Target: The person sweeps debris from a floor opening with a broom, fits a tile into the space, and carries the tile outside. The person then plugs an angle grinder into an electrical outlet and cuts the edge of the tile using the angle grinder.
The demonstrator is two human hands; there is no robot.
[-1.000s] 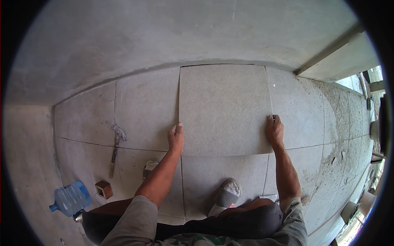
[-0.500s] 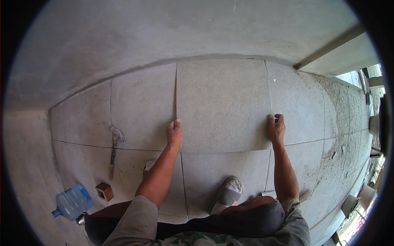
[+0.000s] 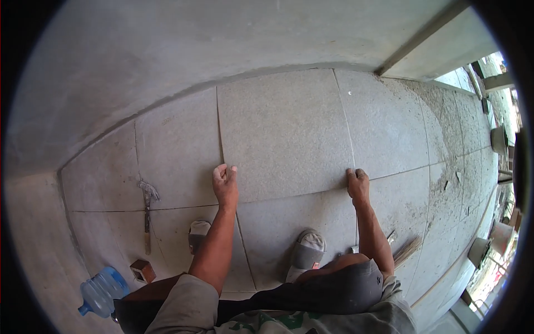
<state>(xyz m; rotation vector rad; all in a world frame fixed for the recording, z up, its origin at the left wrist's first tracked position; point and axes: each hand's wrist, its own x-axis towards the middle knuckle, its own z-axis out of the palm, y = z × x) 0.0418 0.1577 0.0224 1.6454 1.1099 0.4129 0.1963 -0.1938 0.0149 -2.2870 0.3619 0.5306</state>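
Observation:
A large square grey tile (image 3: 283, 133) lies between my two hands, its far edge near the base of the wall. My left hand (image 3: 225, 183) is at its left edge near the front corner, with the fingers curled and the thumb on the edge. At the right edge, close to the near right corner, my right hand (image 3: 358, 183) is closed on the tile. A thin dark gap runs along the tile's left side. Its near edge casts a slight shadow on the floor tile in front.
A hammer (image 3: 147, 214) lies on the floor at left, with a small brown box (image 3: 143, 271) and a blue water bottle (image 3: 104, 291) below it. A brush (image 3: 408, 250) lies at right. Buckets (image 3: 479, 251) stand at far right. The grey wall (image 3: 222, 39) rises behind.
The view has turned, so the floor appears tilted. Both hands have slid nearer to the tile's front corners, and the tile's far edge sits closer against the wall.

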